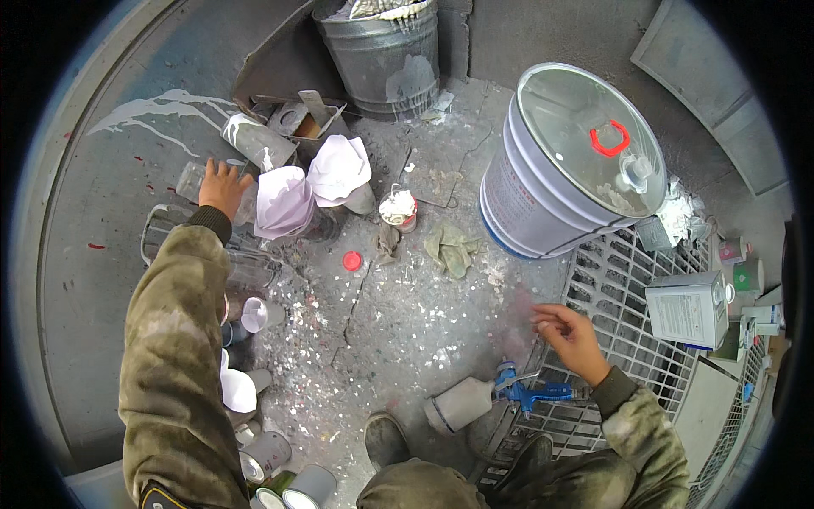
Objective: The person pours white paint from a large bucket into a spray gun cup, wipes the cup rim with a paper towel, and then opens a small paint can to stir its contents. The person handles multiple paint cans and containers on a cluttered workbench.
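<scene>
My left hand [220, 189] lies over a clear plastic cup [189, 180] beside the wall at the left; whether its fingers close on the cup is hidden. Just right of it stand two cups topped with white paper cone filters [284, 200]. Below the hand are a clear pitcher [159, 232] and another clear container [251, 267], partly covered by my sleeve. Over the edge of the metal floor grating, my right hand [570, 340] hangs with loosely bent fingers and nothing in it. A blue spray gun [531, 391] with a grey-white cup [461, 405] lies below that hand.
A large white metal drum [531, 184] stands at the upper right, beside the grating [620, 312] and a rectangular metal can [687, 308]. A paint-stained bucket [385, 63] is at the back. Several paint cans [267, 455] line the lower left. A red cap [351, 261] and rag [453, 248] lie on the floor.
</scene>
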Tool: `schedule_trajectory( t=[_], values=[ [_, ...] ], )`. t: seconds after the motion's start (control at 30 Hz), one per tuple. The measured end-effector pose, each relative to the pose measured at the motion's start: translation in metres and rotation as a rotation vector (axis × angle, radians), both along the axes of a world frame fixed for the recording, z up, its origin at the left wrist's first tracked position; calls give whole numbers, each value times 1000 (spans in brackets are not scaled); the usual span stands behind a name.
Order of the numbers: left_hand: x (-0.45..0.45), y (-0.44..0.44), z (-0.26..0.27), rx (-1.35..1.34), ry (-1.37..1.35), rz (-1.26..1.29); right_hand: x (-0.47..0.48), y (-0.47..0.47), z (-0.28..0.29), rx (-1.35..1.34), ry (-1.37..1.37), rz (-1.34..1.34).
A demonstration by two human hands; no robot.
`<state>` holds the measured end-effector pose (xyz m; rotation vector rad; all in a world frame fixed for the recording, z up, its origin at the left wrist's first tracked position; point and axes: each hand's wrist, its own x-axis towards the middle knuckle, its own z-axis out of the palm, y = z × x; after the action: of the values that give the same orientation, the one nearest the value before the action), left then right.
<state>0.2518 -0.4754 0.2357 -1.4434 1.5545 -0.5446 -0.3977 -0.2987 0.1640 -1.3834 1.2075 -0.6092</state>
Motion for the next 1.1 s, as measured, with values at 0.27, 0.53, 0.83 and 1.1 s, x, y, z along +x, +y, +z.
schedule_trajectory(
  t=[0.27, 0.53, 0.83, 1.1],
  values=[
    [-11, 19, 17, -54, -87, -136, -43, 51, -13, -163, 329, 60],
    [-104, 103, 83, -218, 137, -336, -61, 118, -30, -534, 797, 527],
    [-283, 471, 86, 343, 2628, 1552, -41, 102, -73, -323, 991, 696],
    [-298, 635, 75, -543, 2399, 1137, -30, 75, -107, -171, 1240, 802]
  ],
)
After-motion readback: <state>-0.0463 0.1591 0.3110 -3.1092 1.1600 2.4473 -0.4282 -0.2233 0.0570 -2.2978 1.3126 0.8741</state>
